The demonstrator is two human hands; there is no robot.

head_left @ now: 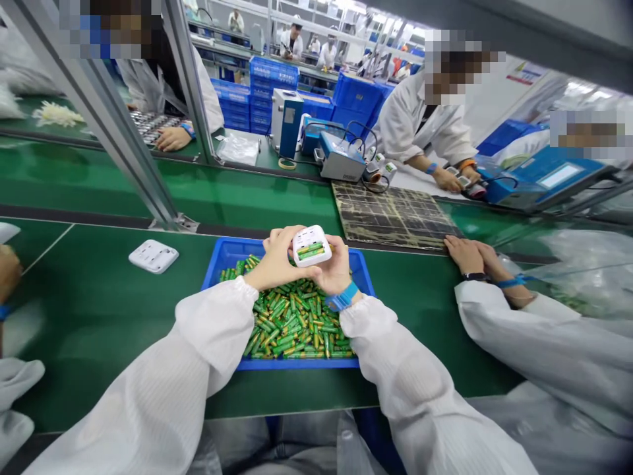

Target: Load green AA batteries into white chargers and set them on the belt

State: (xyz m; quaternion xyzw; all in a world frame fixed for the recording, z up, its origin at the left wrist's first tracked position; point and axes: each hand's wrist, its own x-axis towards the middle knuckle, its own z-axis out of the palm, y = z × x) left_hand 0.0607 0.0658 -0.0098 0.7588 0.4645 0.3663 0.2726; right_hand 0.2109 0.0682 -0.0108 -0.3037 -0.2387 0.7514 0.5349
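Between my two hands is a small white plastic device (311, 239) with rounded corners, tilted so its battery compartment faces me. Green batteries (311, 252) lie in that compartment. My left hand (279, 260) grips the device from the left, thumb along its lower edge. On the other side, the fingers of my right hand (337, 267) are closed around it; a blue band circles that wrist. Beneath both hands is a blue tray (297, 363) full of loose green and gold batteries (291, 323).
Another white device (153, 256) lies on the green bench (119, 336) to the left. A metal post (133, 138) rises behind it. A dark patterned board (393, 214) spans the rear ledge, and a co-worker's hands (467, 256) rest near it. Blue machines (341, 155) stand beyond.
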